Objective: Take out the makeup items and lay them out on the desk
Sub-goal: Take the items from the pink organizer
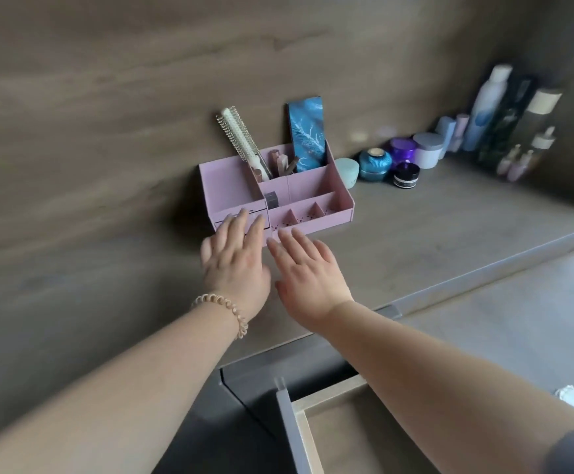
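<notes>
A pink organizer (313, 186) stands on the wooden desk (90, 285) against the wall. It holds a cream round hairbrush (241, 138), a blue patterned box (307, 135), several pinkish lipstick tubes (280, 164) and a small grey item (272, 200) in a front slot. My left hand (236, 258), with a beige coil band on the wrist, reaches flat toward the organizer's small front drawers, fingertips at them. Just right of it, my right hand (307, 271) is also spread flat, fingertips near the organizer's front edge. Neither hand holds anything.
To the right stand jars: mint (347, 171), blue (375, 164), black-lidded (406, 175), purple (402, 148), white (427, 150). Tall bottles (487, 111) and small droppers (521, 159) fill the back right corner. An open drawer (340, 432) sits below the desk edge.
</notes>
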Tool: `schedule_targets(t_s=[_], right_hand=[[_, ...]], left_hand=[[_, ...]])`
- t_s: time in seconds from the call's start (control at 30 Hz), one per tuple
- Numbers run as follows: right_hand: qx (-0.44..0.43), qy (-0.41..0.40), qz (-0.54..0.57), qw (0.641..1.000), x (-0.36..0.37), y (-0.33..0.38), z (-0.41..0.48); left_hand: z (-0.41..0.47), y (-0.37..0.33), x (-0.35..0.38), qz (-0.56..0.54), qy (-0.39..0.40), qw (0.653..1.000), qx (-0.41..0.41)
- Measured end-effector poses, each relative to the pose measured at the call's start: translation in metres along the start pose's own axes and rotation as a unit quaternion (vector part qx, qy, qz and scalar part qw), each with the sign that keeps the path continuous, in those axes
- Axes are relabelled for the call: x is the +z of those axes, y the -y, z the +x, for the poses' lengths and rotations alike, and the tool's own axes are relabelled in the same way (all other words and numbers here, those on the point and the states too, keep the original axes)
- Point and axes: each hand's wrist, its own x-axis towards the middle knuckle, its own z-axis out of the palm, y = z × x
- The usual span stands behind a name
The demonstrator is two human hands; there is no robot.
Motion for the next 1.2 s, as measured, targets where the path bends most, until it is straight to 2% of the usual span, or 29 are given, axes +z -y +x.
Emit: schedule_targets(t_s=[0.1,0.23,0.43,0.67,0.8,0.87,1.0,1.2], right_hand=[[-0.019,0.07,-0.017,0.997,0.012,0.016,0.026],[-0.008,0.079,-0.031,0.996,0.024,0.031,0.051],[0.014,0.095,-0.066,0.993,0.036,0.03,0.063],[0.0,0.006,-0.114,0.993,0.044,0.033,0.083],[0.032,-0.046,-0.124,0.991,0.051,0.039,0.092],[0.035,-0.052,-0.117,0.991,0.05,0.038,0.093],[-0.018,-0.041,-0.126,0.991,0.047,0.026,0.081],[-0.03,-0.106,-0.093,0.99,0.045,0.026,0.055]], left_hand=[[0.014,0.031,0.002,0.026,0.019,0.999,-0.02],[0.029,0.055,0.009,0.033,0.036,0.999,-0.01],[0.035,0.076,0.021,0.012,-0.04,0.997,0.058],[0.039,0.086,0.028,-0.018,-0.052,0.994,0.092],[0.043,0.094,0.024,-0.02,-0.046,0.992,0.118],[0.044,0.095,0.019,-0.033,-0.043,0.991,0.124],[0.045,0.097,0.02,-0.042,-0.051,0.989,0.131],[0.042,0.104,0.034,0.003,-0.043,0.99,0.137]])
